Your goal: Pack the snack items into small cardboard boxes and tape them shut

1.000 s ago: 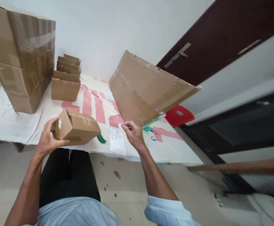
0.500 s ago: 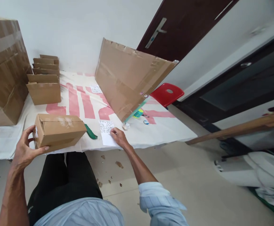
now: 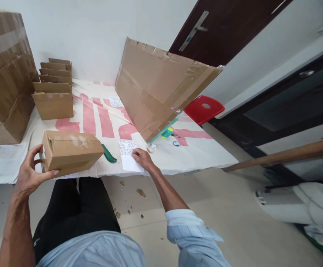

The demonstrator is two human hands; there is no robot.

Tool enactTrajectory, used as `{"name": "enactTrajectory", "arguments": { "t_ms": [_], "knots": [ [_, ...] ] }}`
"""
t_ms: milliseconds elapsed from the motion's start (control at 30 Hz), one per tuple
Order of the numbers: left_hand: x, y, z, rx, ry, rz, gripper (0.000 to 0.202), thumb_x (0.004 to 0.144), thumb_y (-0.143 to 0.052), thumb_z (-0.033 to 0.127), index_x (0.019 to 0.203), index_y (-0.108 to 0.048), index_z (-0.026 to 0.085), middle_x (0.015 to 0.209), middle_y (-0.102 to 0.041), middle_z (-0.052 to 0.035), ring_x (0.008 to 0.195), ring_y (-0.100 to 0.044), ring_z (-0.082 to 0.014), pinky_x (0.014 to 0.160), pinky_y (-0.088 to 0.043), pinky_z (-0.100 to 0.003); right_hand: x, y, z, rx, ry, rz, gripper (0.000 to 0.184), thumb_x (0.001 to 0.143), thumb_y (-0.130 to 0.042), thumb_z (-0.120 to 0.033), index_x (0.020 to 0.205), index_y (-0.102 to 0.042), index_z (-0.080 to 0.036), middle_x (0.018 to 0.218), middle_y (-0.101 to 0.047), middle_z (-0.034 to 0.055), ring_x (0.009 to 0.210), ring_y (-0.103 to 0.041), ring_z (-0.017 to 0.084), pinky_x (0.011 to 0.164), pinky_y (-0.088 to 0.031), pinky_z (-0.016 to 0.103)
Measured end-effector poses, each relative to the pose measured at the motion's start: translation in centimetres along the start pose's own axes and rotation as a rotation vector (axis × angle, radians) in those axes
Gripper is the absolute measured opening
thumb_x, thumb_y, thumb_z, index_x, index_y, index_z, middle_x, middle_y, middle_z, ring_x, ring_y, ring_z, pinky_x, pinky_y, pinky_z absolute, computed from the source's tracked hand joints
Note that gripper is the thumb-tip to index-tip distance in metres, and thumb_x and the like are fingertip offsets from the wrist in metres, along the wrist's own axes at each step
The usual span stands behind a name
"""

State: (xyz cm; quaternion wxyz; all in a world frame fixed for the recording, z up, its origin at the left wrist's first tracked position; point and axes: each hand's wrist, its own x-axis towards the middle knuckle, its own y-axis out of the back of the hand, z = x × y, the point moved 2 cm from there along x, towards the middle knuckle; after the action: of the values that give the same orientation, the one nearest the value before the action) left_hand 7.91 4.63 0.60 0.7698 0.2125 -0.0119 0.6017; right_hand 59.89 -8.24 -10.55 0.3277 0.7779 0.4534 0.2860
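My left hand point(image 3: 32, 170) grips the left end of a closed brown cardboard box point(image 3: 74, 145), thumb along its lower front edge and fingers behind the end. The box sits at the front edge of the cloth-covered table. To its right lies a green curved-handled tool point(image 3: 109, 154), perhaps a cutter; its kind is unclear. A white sheet of stickers point(image 3: 128, 159), printed with small dark outlines on its upper part, lies flat beyond that. My right hand point(image 3: 142, 158) is at the sheet's right edge, fingers pinched together; whether a sticker is between them is hidden.
Several open small boxes point(image 3: 54, 105) stand in a row at the back left, beside a big taped carton point(image 3: 7, 78). A large cardboard panel point(image 3: 161, 85) leans at the right, with a green-yellow tape roll point(image 3: 167, 132) by its foot. A red stool point(image 3: 204, 109) stands behind the table.
The view has shifted slightly, so the table and its things appear a little higher and further right. Both hands keep nearly the same places on the box and at the sheet.
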Motion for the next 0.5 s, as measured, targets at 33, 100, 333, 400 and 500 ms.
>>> {"name": "enactTrajectory", "arguments": {
  "t_ms": [33,100,333,400,500],
  "knots": [
    [0.0,0.0,0.0,0.005,-0.005,0.0,0.104,0.056,-0.102,0.05,0.149,-0.059,0.034,0.16,-0.056,-0.0086,0.144,-0.057,-0.0414,0.113,-0.056,-0.057,0.1,0.0,0.1,-0.01,-0.01,-0.002,0.009,0.077,-0.06,-0.031,0.08,-0.063,-0.024,0.075,-0.069,0.0013,0.072,-0.06,0.02,0.072,-0.045,0.032],
    [0.0,0.0,-0.1,0.018,-0.014,0.007,0.104,0.056,-0.102,0.051,0.15,-0.06,0.033,0.159,-0.057,-0.0094,0.144,-0.056,-0.0417,0.113,-0.056,-0.058,0.2,0.1,0.1,-0.03,-0.028,0.004,0.011,0.076,-0.062,-0.032,0.084,-0.063,-0.024,0.073,-0.068,-0.0003,0.07,-0.059,0.019,0.069,-0.043,0.031],
    [0.0,0.1,-0.4,0.035,-0.039,-0.003,0.105,0.059,-0.101,0.049,0.152,-0.057,0.033,0.159,-0.056,-0.0108,0.149,-0.052,-0.0419,0.113,-0.056,-0.057,-0.4,0.4,-0.5,-0.094,0.028,0.027,0.008,0.081,-0.06,-0.032,0.083,-0.061,-0.024,0.082,-0.068,0.0018,0.075,-0.058,0.019,0.073,-0.044,0.031],
    [-0.1,0.1,-0.4,0.031,-0.044,-0.006,0.104,0.059,-0.101,0.048,0.153,-0.057,0.033,0.16,-0.056,-0.011,0.15,-0.051,-0.0416,0.112,-0.057,-0.056,-0.6,0.3,-0.6,-0.107,0.048,0.027,0.008,0.082,-0.059,-0.031,0.081,-0.063,-0.024,0.087,-0.07,0.0044,0.079,-0.06,0.021,0.075,-0.045,0.032],
    [-0.1,-0.1,-0.2,0.025,-0.038,-0.004,0.105,0.059,-0.101,0.049,0.152,-0.057,0.032,0.159,-0.056,-0.0118,0.151,-0.05,-0.0418,0.111,-0.057,-0.056,-0.9,0.1,-0.5,-0.119,0.058,0.026,0.013,0.085,-0.058,-0.029,0.081,-0.068,-0.024,0.091,-0.072,0.0067,0.085,-0.062,0.022,0.078,-0.047,0.033]
  ]
}}
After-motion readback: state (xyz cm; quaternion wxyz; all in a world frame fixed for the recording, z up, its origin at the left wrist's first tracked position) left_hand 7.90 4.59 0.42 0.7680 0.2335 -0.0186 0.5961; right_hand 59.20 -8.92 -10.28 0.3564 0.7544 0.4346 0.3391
